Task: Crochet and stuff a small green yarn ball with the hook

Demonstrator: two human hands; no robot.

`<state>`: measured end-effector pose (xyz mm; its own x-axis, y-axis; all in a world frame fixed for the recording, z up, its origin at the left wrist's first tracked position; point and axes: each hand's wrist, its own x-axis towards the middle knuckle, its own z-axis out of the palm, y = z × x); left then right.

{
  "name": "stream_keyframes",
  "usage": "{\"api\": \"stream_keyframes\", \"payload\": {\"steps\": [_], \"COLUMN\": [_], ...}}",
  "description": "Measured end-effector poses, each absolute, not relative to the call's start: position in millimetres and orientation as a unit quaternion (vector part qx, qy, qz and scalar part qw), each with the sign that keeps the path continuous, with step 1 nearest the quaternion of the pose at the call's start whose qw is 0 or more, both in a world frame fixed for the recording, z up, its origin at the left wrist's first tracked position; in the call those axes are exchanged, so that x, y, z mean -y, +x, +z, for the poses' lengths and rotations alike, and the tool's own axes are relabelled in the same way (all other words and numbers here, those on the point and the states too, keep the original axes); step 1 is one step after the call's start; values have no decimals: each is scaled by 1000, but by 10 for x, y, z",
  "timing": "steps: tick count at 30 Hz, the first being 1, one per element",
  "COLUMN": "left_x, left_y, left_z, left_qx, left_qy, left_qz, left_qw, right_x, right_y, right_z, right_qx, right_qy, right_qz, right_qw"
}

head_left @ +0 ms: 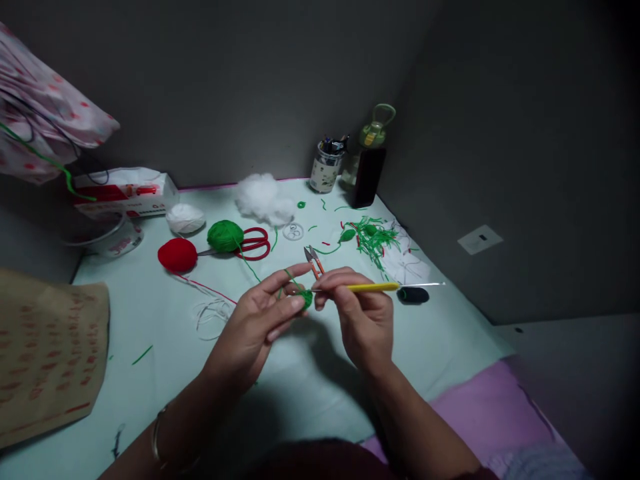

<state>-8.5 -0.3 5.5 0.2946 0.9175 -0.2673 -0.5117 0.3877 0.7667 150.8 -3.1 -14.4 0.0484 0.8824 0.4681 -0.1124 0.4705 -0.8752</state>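
My left hand [267, 310] pinches a small green crochet piece [307, 299] between thumb and fingers, with green yarn looped over the raised index finger. My right hand [363, 313] grips a crochet hook [375, 287] by its yellow handle; its tip meets the crochet piece. A strand runs back from my left hand towards the green yarn ball [225, 235]. Just beyond my fingertips lie orange thread snips [315, 261]. The red yarn ball [177, 255] sits at the left, its strand passing towards my left wrist.
Red-handled scissors [254, 245] lie beside the green ball. White stuffing [265, 198], a white yarn ball [185, 218] and a pen cup [326, 168] are at the back. Green yarn scraps [375, 240] are heaped right, near an upright phone [369, 177]. A brown paper bag [55, 353] stands left.
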Motion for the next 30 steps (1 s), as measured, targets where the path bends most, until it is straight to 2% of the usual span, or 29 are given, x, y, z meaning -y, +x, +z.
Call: {"api": "stream_keyframes", "payload": {"steps": [2,5,7,9,12,16,21,25,30], "left_x": [24,42,34,11,-26,-17,28,12,-5], "left_y": [-65,-25,-5,-4,-30,-49,-30,-35,-27], "left_z": [22,-26,-33,-16,20,-3,-54,-27,-33], "left_qx": [-374,-396,-380,-345,-324,-351,-378,-379,-376], "left_qy": [315,320,290,239,180,233,329,309,294], "left_qz": [479,506,506,481,455,490,480,472,474], "left_qw": [729,696,718,770,810,763,720,733,740], "right_x": [26,79,123,141,101,17,-1,-8,-14], "right_y": [1489,1476,1488,1516,1563,1566,1530,1549,1535], "right_z": [-147,-144,-138,-133,-130,-132,-157,-198,-210], "right_qx": [589,653,711,735,668,567,570,527,530], "right_qy": [-350,-379,-387,-380,-387,-369,-366,-356,-343], "right_qz": [374,261,158,105,205,385,402,467,474], "right_qw": [625,601,566,552,602,628,616,615,614]}}
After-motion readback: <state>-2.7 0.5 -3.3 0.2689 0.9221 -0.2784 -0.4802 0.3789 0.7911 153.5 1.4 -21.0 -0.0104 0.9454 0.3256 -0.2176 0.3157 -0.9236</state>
